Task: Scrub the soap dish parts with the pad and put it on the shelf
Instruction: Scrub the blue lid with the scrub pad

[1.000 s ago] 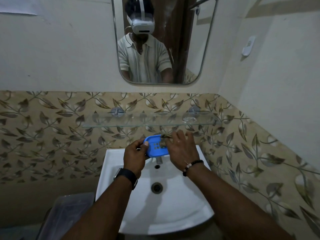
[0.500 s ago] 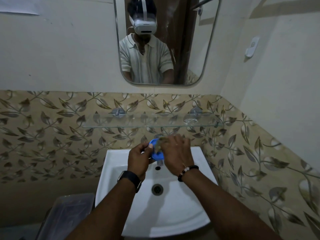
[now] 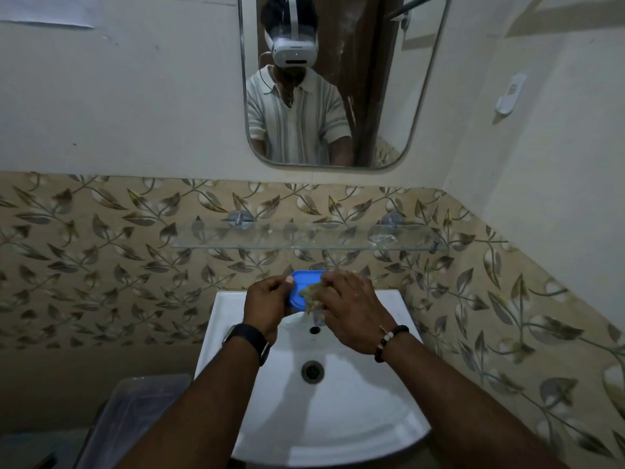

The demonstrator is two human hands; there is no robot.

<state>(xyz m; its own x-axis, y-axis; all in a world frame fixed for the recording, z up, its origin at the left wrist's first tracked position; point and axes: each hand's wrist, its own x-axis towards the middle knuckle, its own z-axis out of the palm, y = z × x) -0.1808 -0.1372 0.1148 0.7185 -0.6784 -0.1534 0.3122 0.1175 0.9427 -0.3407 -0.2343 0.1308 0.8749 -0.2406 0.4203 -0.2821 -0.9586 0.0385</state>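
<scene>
A blue soap dish part (image 3: pixel 302 283) is held over the back of the white sink (image 3: pixel 355 411), just in front of the tap. My left hand (image 3: pixel 269 304) grips its left edge, thumb on top. My right hand (image 3: pixel 350 311) presses a greenish scrub pad (image 3: pixel 311 294) against the dish's face and covers its right half. Above them, the glass shelf (image 3: pixel 304 239) on the tiled wall has nothing standing on it.
A mirror (image 3: pixel 331 79) hangs above the shelf and reflects a person with a headset. The sink drain (image 3: pixel 313 370) lies below my hands. A clear plastic bin (image 3: pixel 135 418) stands at the lower left. The right wall runs close beside the sink.
The dish first turned edge-on and now shows a broad blue face again. My right hand with the pad has kept rubbing across it, shifting slightly left and back.
</scene>
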